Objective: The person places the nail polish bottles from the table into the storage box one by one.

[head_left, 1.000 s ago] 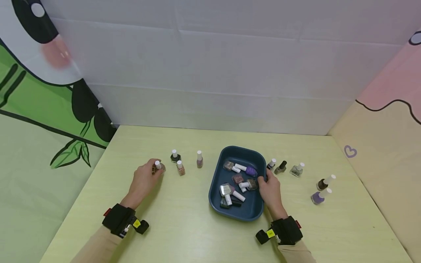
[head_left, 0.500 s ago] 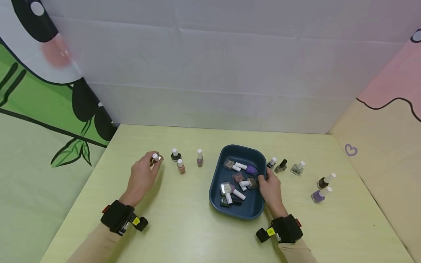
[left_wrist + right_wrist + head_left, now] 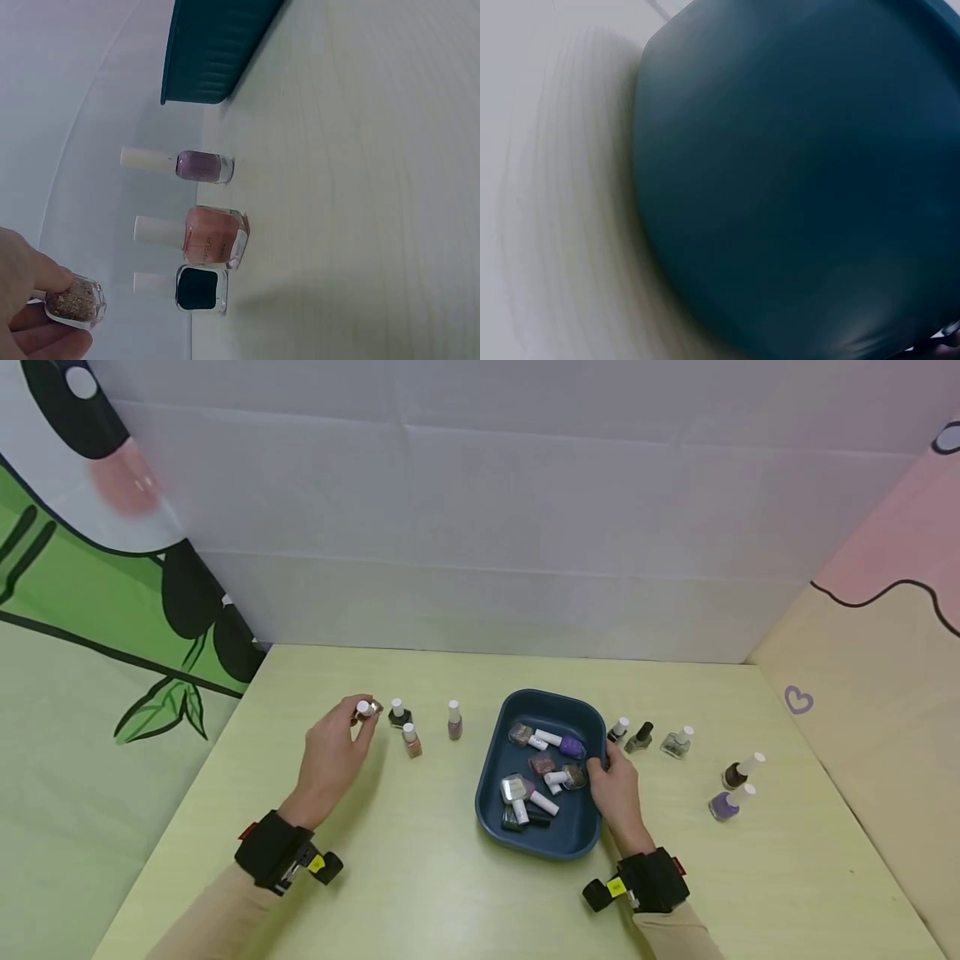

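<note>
My left hand (image 3: 330, 756) pinches a nail polish bottle (image 3: 73, 301) with glittery gold-brown contents and a white cap, held above the table. Just right of it stand a dark nail polish (image 3: 400, 715), a peach one (image 3: 214, 236) and a mauve one (image 3: 202, 166), all upright with white caps. My right hand (image 3: 617, 793) grips the right rim of a dark blue tray (image 3: 491, 814). Several nail polish bottles lie on their sides in it, among them a purple one (image 3: 573, 747). The right wrist view is mostly filled by the tray's wall (image 3: 795, 180).
Right of the tray stand more bottles: a black-capped one (image 3: 640, 738), a clear one (image 3: 677, 743), a dark one (image 3: 738, 773) and a purple one (image 3: 726, 806). A white backdrop (image 3: 480, 527) rises behind the table (image 3: 420, 877).
My left hand has lifted the glitter bottle off its spot, tilted it and moved slightly away from me, then right towards the dark bottle. My right hand stays on the tray.
</note>
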Demonstrator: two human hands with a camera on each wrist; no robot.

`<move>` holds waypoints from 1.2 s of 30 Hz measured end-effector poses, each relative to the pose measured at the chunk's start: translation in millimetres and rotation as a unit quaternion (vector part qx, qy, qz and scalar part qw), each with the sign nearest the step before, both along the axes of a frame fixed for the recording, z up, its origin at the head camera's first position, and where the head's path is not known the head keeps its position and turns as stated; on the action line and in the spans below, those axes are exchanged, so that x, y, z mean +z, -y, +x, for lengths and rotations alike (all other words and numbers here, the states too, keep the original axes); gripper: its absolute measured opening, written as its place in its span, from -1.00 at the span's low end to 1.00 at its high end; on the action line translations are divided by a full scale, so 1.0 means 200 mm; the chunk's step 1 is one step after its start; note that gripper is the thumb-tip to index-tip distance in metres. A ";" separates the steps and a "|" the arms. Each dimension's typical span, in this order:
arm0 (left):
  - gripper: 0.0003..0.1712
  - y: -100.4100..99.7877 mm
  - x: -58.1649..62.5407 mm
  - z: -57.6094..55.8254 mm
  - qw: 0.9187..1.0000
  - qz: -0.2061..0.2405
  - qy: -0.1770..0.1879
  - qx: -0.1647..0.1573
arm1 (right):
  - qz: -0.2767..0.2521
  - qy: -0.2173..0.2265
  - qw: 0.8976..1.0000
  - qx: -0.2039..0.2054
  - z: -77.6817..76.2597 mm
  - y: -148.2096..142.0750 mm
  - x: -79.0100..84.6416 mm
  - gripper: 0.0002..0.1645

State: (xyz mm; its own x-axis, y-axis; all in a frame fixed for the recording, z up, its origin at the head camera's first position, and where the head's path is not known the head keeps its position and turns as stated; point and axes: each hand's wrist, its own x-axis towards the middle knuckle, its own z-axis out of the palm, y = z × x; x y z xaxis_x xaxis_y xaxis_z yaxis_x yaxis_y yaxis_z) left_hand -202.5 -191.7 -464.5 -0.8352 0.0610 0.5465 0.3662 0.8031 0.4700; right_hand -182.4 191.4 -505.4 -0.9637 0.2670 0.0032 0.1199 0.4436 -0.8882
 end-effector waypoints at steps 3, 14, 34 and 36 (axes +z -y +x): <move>-0.63 -0.04 0.02 0.01 1.000 -0.014 -0.016 -0.010 | -0.002 -0.003 1.000 0.000 0.00 0.00 0.00 -0.41; -0.58 -0.20 0.07 0.04 0.988 -0.084 -0.087 -0.100 | -0.013 -0.004 1.000 0.000 0.00 0.00 -0.01 -0.41; -0.57 -0.46 0.07 0.06 0.942 -0.203 -0.152 -0.218 | -0.017 0.001 1.000 0.004 0.00 0.00 -0.01 -0.40; -0.55 -0.48 0.06 0.07 0.932 -0.234 -0.159 -0.227 | -0.019 0.000 1.000 0.004 0.00 0.00 -0.01 -0.40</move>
